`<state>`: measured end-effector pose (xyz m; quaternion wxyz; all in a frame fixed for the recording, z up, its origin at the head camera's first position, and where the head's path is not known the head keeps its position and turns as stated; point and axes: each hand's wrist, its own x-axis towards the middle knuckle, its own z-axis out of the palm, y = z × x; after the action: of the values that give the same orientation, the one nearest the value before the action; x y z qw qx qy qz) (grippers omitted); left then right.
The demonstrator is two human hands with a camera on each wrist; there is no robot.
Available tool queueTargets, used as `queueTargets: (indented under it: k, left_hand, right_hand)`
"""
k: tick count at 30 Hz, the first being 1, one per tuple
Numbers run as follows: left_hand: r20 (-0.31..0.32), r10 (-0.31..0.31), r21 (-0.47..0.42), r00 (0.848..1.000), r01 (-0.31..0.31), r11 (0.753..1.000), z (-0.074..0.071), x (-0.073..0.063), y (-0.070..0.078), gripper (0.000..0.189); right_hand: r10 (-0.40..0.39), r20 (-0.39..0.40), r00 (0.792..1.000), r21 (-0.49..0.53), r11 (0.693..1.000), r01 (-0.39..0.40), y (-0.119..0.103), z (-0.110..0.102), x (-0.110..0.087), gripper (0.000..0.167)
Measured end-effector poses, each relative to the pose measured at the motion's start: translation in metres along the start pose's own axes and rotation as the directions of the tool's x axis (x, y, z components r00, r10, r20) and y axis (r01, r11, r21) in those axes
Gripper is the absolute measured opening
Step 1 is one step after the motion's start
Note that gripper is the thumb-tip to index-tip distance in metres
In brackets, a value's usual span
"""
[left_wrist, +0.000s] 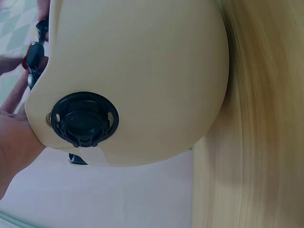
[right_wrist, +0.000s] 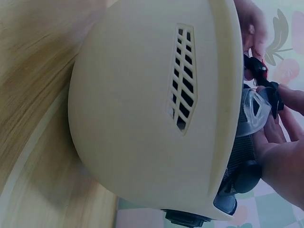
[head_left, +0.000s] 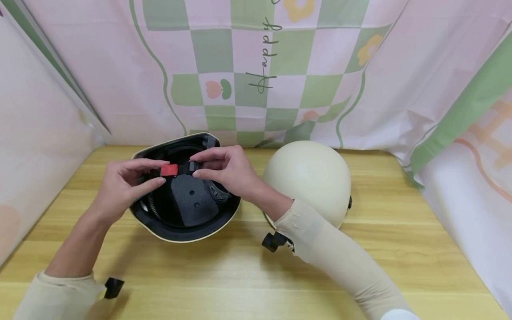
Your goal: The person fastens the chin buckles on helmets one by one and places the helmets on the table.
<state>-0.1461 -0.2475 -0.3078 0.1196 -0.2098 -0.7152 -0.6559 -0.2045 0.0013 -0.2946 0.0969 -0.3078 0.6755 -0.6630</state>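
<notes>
An upturned cream helmet (head_left: 188, 238) lies on the table with its black padded inside facing up. Over its opening, my left hand (head_left: 122, 184) pinches a red-and-black strap buckle (head_left: 169, 170) between thumb and fingers. My right hand (head_left: 230, 171) pinches the black strap piece (head_left: 193, 167) just right of the red part. The two parts sit in line, close together; whether they are latched I cannot tell. In the left wrist view the helmet's outer shell (left_wrist: 152, 85) and a round black fitting (left_wrist: 84, 119) hide much of the left hand. A slotted vent (right_wrist: 183, 78) shows in the right wrist view.
A second cream helmet (head_left: 308, 178) stands dome up to the right, partly behind my right forearm. Both rest on a wooden table (head_left: 224, 284). A patterned curtain (head_left: 248, 53) hangs along the back, with more cloth at both sides.
</notes>
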Motion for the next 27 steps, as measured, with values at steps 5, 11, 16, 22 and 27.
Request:
queueTargets:
  k: [5, 11, 16, 22, 27]
  left_hand:
    - [-0.007, -0.016, 0.047, 1.0, 0.016, 0.999, -0.0001, 0.0008, 0.0005, 0.03]
    - [-0.021, -0.016, 0.077, 1.0, 0.018, 0.997, -0.0005, 0.0009, 0.0005, 0.027]
    - [-0.033, -0.022, 0.054, 0.999, 0.023, 0.998, -0.0009, 0.0008, -0.0002, 0.026]
    - [-0.034, -0.038, 0.018, 0.999, 0.039, 0.999, -0.0012, 0.0009, 0.0001, 0.026]
    - [-0.02, -0.037, 0.026, 0.999, 0.038, 0.999, -0.0007, 0.0011, 0.0002, 0.026]
  right_hand:
    - [0.014, 0.01, 1.0, 0.016, 1.0, -0.015, -0.0002, 0.0003, 0.0002, 0.03]
    - [0.034, 0.0, 0.999, -0.02, 0.999, -0.034, -0.0012, 0.001, 0.0003, 0.03]
    - [0.048, -0.013, 0.999, -0.026, 0.998, -0.048, -0.0022, 0.0032, 0.0003, 0.029]
    - [0.074, -0.02, 0.997, 0.01, 0.997, -0.074, -0.0018, 0.0054, -0.0005, 0.029]
    - [0.066, -0.003, 0.998, 0.002, 0.998, -0.066, -0.0014, 0.0074, -0.0011, 0.03]
